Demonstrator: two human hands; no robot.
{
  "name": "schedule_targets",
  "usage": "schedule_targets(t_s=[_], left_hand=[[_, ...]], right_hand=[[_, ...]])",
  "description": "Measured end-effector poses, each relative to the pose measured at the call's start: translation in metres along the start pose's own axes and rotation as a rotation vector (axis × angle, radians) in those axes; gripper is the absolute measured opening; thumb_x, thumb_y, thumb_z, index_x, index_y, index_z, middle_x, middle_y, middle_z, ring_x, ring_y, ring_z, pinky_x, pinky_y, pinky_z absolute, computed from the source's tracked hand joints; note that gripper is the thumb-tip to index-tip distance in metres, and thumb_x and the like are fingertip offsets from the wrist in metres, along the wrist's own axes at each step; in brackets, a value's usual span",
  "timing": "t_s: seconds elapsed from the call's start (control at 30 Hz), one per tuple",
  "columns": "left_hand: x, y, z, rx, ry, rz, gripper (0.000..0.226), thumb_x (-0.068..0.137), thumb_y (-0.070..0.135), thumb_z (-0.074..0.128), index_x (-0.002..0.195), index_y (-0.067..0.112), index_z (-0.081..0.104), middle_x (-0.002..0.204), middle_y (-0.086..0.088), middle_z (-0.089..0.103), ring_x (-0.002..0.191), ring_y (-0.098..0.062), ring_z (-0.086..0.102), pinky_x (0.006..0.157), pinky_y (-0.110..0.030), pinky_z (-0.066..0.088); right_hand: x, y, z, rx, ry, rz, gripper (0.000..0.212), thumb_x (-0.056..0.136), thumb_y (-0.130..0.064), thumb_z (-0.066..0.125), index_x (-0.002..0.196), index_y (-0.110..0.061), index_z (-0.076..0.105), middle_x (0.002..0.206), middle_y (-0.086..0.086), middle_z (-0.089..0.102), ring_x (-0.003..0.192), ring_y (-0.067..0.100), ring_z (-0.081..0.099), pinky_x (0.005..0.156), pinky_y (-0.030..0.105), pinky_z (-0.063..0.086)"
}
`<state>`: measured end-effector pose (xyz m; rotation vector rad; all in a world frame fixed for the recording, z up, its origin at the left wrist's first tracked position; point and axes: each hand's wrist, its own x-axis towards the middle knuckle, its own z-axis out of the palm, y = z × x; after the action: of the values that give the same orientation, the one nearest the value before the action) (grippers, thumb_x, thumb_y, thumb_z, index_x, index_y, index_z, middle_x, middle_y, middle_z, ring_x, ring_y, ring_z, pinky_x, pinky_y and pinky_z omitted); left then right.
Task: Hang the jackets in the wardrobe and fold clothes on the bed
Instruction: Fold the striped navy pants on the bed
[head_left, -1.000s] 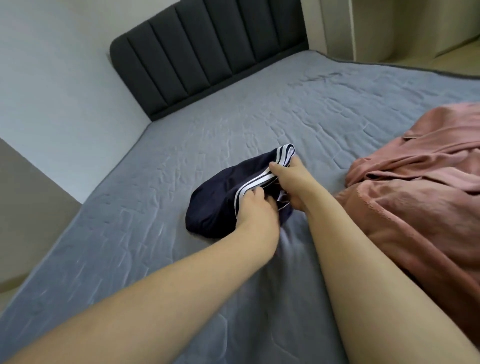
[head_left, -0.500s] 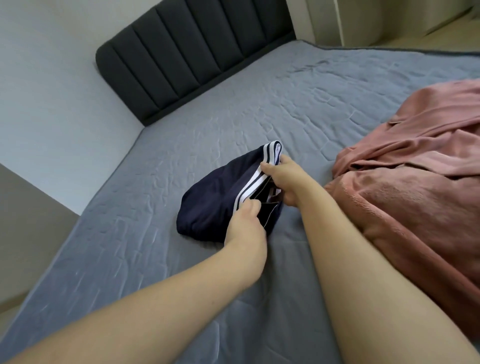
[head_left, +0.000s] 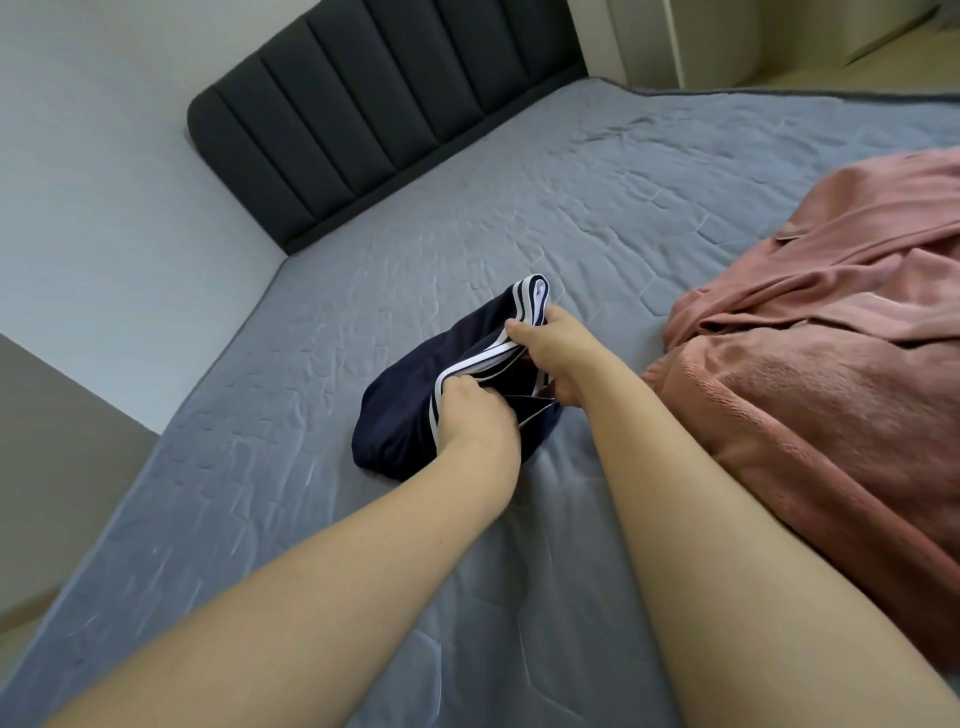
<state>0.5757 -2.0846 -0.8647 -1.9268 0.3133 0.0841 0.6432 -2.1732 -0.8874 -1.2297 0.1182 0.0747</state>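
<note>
Navy garment (head_left: 410, 410), white-striped and bunched, gripped by left hand (head_left: 475, 410) and right hand (head_left: 558, 353).

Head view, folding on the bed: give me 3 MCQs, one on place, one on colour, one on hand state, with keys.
1. Where does the pink garment lie relative to the navy garment?
A. to its right
B. to its left
C. under it

2. What colour are the stripes on the navy garment?
A. red
B. white
C. yellow

3. What are the two hands doing?
A. both hang idle
B. only the left holds cloth
C. both have a grip on the navy garment

Key: 1 A, the pink garment fills the bed's right side; 2 B, the navy garment shows white bands; 3 C, the left hand and right hand curl round its striped edge.
</note>
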Motion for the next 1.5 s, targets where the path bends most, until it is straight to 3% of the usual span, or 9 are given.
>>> schedule_targets(t_s=[0.3,0.5,0.77,0.87,0.93,1.0,1.13,1.27,1.5], left_hand=[[-0.044,-0.01,0.046,-0.243,0.748,0.202,0.035,0.074,0.004,0.035,0.076,0.022,0.064,0.073,0.005,0.056,0.091,-0.022,0.06,0.096,-0.041,0.033],[-0.062,0.005,0.077,-0.424,0.722,0.299,0.014,0.068,0.012,0.058,0.079,0.02,0.064,0.079,0.005,0.058,0.105,-0.025,0.061,0.097,-0.05,0.039],[-0.064,-0.014,0.078,-0.624,0.808,0.832,0.015,0.066,-0.002,0.053,0.078,0.004,0.059,0.085,-0.013,0.058,0.074,-0.031,0.052,0.08,-0.043,0.047],[-0.045,-0.034,0.092,-0.958,1.045,0.419,0.023,0.073,0.0,0.043,0.083,0.002,0.063,0.093,-0.016,0.059,0.079,-0.035,0.055,0.076,-0.043,0.047],[-0.012,-0.057,0.102,-1.22,0.94,-0.198,0.033,0.08,0.01,0.04,0.102,0.005,0.064,0.11,-0.015,0.056,0.098,-0.039,0.053,0.089,-0.045,0.043],[0.019,-0.063,0.109,-1.391,0.477,-0.559,0.043,0.093,0.036,0.04,0.133,0.022,0.051,0.139,-0.01,0.04,0.127,-0.037,0.038,0.108,-0.052,0.027],[0.052,0.013,0.122,-1.238,-0.077,-0.303,0.075,0.08,0.078,0.002,0.149,0.049,0.0,0.162,0.008,0.001,0.148,-0.028,-0.005,0.104,-0.074,-0.008],[0.059,0.014,0.126,-1.198,-0.089,-0.252,0.091,0.065,0.081,-0.009,0.149,0.046,-0.01,0.162,0.007,-0.007,0.148,-0.029,-0.01,0.103,-0.075,-0.009],[-0.013,0.045,0.121,-1.482,0.097,-0.14,0.09,0.061,0.097,0.002,0.142,0.059,-0.011,0.156,0.024,-0.022,0.141,-0.007,-0.031,0.103,-0.069,-0.019]], right_hand=[[-0.001,0.008,-0.005,-0.053,0.148,0.039,0.006,0.094,-0.022,0.051,0.097,-0.02,0.054,0.099,0.007,0.062,0.09,0.025,0.059,0.082,0.042,0.051],[-0.003,0.018,0.001,-0.125,0.193,0.067,0.03,0.089,-0.022,0.05,0.117,-0.014,0.055,0.111,0.011,0.063,0.088,0.025,0.057,0.068,0.033,0.046],[-0.004,0.026,0.008,-0.332,0.383,0.066,0.044,0.089,-0.007,0.037,0.133,-0.01,0.037,0.131,0.014,0.049,0.117,0.035,0.05,0.098,0.04,0.042],[-0.004,0.032,0.023,-0.445,0.518,0.068,0.051,0.088,-0.012,0.038,0.139,-0.011,0.031,0.141,0.014,0.038,0.126,0.037,0.039,0.105,0.044,0.031],[-0.004,0.037,0.029,-0.51,0.598,0.097,0.062,0.092,-0.03,0.043,0.147,-0.012,0.02,0.144,0.015,0.026,0.129,0.037,0.028,0.108,0.045,0.024],[-0.001,0.04,0.03,-0.483,0.61,0.147,0.083,0.091,-0.048,0.05,0.151,-0.01,0.008,0.146,0.016,0.02,0.131,0.037,0.023,0.11,0.044,0.022],[0.017,0.041,0.016,-0.481,0.573,0.237,0.068,0.091,-0.026,0.051,0.147,-0.006,0.018,0.15,0.018,0.027,0.136,0.038,0.026,0.113,0.044,0.024],[0.028,0.045,0.01,-0.46,0.592,0.237,0.058,0.086,-0.017,0.046,0.139,-0.002,0.029,0.147,0.019,0.035,0.135,0.038,0.031,0.112,0.045,0.027],[0.036,0.042,0.011,-0.479,0.582,0.268,0.083,0.087,-0.066,0.045,0.142,-0.005,0.029,0.147,0.022,0.032,0.135,0.037,0.03,0.113,0.042,0.022]])
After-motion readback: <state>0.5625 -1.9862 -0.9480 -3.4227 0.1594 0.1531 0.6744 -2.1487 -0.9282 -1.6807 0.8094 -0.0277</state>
